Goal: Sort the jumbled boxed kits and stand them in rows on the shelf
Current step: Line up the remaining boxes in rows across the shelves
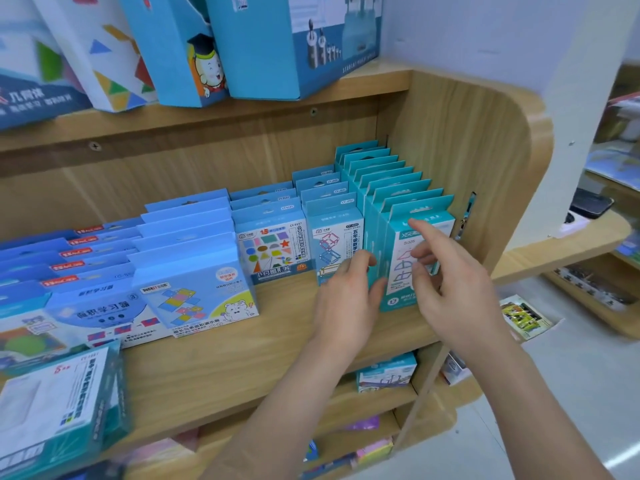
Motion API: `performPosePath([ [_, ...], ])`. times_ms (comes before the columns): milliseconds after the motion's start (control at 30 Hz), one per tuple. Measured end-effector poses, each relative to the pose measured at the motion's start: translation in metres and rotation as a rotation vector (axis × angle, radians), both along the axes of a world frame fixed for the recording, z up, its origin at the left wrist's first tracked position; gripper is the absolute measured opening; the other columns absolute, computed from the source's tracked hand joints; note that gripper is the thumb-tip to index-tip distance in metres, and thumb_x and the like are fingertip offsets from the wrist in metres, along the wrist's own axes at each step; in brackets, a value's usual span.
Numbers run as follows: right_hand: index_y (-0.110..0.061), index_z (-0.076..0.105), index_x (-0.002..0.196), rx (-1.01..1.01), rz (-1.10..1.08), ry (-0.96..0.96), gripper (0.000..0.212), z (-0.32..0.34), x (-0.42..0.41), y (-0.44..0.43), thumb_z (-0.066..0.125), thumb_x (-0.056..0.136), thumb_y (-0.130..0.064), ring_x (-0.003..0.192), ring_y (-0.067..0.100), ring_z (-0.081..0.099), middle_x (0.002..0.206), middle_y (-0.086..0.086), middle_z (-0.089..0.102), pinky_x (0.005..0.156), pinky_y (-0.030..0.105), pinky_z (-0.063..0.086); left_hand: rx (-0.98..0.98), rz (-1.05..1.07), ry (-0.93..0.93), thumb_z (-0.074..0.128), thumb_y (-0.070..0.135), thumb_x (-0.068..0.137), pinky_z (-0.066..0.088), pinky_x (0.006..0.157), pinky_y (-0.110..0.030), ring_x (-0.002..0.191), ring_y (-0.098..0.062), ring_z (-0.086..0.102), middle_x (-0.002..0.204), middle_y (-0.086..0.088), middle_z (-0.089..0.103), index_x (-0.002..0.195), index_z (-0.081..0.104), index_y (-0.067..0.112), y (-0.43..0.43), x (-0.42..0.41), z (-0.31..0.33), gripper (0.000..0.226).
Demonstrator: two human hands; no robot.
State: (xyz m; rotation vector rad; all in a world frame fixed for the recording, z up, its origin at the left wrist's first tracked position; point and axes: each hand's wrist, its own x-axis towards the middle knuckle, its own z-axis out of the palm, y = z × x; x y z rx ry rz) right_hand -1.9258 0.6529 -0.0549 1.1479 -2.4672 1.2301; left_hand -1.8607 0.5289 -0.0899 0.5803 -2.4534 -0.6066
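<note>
Rows of blue and teal boxed kits stand upright on a wooden shelf (242,344). The rightmost row is teal; its front box (401,285) shows a line drawing. My left hand (349,299) rests against that box's left side, fingers curled at its edge. My right hand (446,289) touches the box's front, index finger pointing up near its top, other fingers spread. Neither hand clearly grips it. To the left stand a row with a cube drawing (334,244), a row with coloured shapes (270,247) and a light blue row (197,282).
Larger boxes (294,43) stand on the shelf above. A white and teal box (59,407) lies tilted at the lower left front edge. The shelf's wooden side panel (485,161) closes the right end. Lower shelves hold more boxes (386,372).
</note>
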Motion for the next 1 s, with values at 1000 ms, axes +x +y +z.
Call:
performPosePath([
  [1000, -0.042, 0.035, 0.138, 0.327, 0.759, -0.503, 0.058, -0.055, 0.255, -0.204, 0.063, 0.089, -0.028, 0.121, -0.007, 0.04, 0.132, -0.032, 0.042, 0.104, 0.024, 0.04, 0.266, 0.4, -0.226, 0.077, 0.046, 0.07, 0.04, 0.102, -0.028, 0.135, -0.011, 0.034, 0.156, 0.013, 0.01, 0.143, 0.029, 0.039, -0.144, 0.388, -0.036, 0.088],
])
